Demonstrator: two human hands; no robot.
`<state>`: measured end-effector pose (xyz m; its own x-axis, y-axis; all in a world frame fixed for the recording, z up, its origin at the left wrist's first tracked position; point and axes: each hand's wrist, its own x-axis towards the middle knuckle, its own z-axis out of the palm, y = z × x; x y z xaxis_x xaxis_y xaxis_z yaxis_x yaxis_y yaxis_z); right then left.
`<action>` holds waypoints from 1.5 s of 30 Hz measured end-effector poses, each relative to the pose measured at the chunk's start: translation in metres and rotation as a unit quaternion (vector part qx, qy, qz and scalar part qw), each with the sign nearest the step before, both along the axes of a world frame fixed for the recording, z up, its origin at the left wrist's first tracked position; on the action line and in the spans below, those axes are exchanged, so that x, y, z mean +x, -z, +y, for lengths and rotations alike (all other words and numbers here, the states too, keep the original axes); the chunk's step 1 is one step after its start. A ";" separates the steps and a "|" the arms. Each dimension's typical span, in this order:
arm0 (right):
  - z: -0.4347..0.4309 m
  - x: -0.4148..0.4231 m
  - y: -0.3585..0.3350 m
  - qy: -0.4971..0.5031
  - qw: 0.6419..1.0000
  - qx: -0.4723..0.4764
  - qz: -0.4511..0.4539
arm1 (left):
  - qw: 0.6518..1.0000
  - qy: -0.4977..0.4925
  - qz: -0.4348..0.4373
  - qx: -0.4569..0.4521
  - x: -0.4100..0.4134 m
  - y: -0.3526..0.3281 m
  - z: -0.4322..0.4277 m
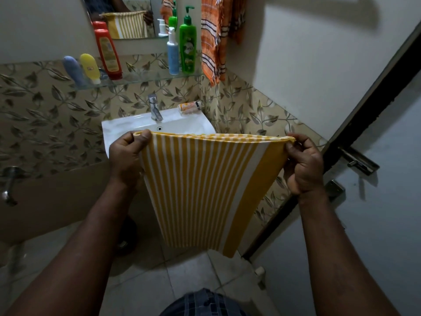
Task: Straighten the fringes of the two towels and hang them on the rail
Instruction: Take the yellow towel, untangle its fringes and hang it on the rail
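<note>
Head view: your left hand (127, 156) and right hand (303, 165) each pinch a top corner of the folded yellow striped towel (200, 179) hanging on the near side of the sink (109, 130), so slackening either pinch could drop it onto the floor (186, 281).

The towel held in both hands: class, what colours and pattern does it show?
The towel has yellow and white stripes; the head view shows it best.

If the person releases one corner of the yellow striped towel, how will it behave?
Probably floppy: the yellow striped towel hangs limp below the left hand and right hand, taut along the pinched top edge. It seems light, since fingertip pinches carry it. A released corner would likely drop and swing.
</note>
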<state>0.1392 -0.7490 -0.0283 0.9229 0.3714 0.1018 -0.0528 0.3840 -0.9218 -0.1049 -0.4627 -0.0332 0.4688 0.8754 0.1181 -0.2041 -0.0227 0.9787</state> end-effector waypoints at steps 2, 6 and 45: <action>0.005 0.006 -0.007 -0.033 0.999 0.003 0.017 | 0.999 0.001 0.009 -0.049 0.006 -0.008 0.010; 0.049 0.012 0.016 0.069 0.964 -0.190 0.171 | 0.974 -0.080 0.153 -0.148 0.032 -0.005 0.019; 0.087 -0.141 0.031 0.108 0.969 -0.217 -0.038 | 0.989 -0.021 0.136 0.047 0.045 0.032 -0.130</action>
